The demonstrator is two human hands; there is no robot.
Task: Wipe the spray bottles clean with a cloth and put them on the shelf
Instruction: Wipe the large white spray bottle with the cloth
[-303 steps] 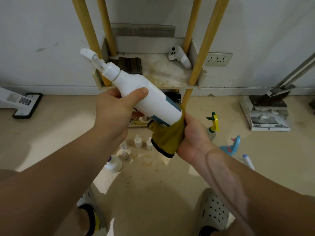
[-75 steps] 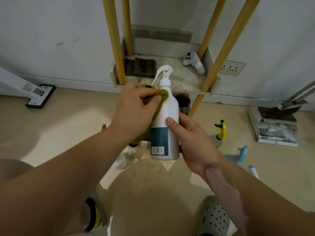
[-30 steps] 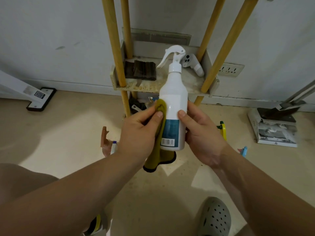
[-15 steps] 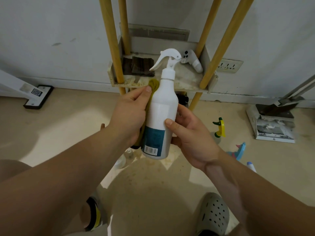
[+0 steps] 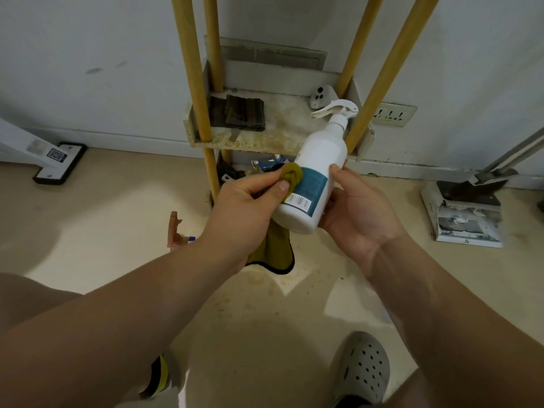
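Down in front of the shelf [image 5: 273, 139], the white spray bottle [image 5: 316, 172] tilts nozzle-right, its teal label and barcode showing, print too small to read. Right hand [image 5: 357, 219] grips its base; left hand [image 5: 247, 207] pinches the olive cloth [image 5: 291, 176] against the label, lower than half a second ago. A folded dark rag [image 5: 240, 113] lies on the shelf.
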